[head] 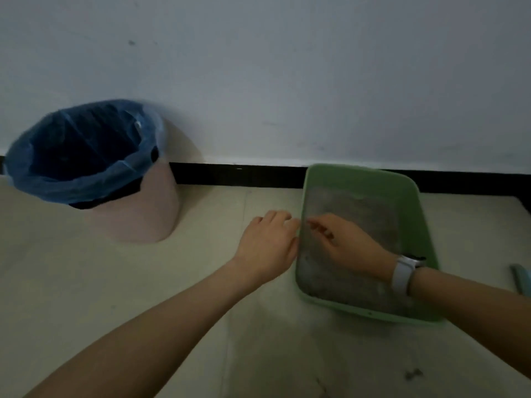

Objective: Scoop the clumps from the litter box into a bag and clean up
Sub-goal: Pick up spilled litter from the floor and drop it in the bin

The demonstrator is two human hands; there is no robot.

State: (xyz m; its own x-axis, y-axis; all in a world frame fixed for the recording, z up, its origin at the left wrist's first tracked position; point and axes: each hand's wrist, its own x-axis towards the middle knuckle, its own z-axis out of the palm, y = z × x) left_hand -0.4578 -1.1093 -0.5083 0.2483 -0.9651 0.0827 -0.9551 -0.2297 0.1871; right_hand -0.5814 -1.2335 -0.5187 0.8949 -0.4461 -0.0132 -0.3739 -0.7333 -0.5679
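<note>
Litter box (408,193): a green, rounded-rectangular tray standing on the pale floor (143,282) close to the wall (287,67), its far end just short of the black skirting strip (235,173). Inside lies grey litter (359,214), spread fairly flat; individual clumps cannot be made out in the dim, blurred view. The left hand (270,245) is at the outer face of the box's left wall, back of the hand upward, fingers loosely curved and reaching to the rim; whether they actually grip the rim cannot be told. The right hand (344,242) crosses over the litter from the right, its fingertips drawn together at the same left rim, appearing to pinch the edge or something small there, though blur prevents confirmation. The two hands nearly meet at that rim. A white-strapped watch (403,272) sits on the right wrist. Well to the left, against the wall, stands a pink waste bin (149,214) lined with a blue bag (57,185), the bag's mouth open and folded over the rim. At the right edge of the view a pale green object (521,278) lies on the floor, only partly in view. A small dark speck (413,374) marks the floor near the lower right.
</note>
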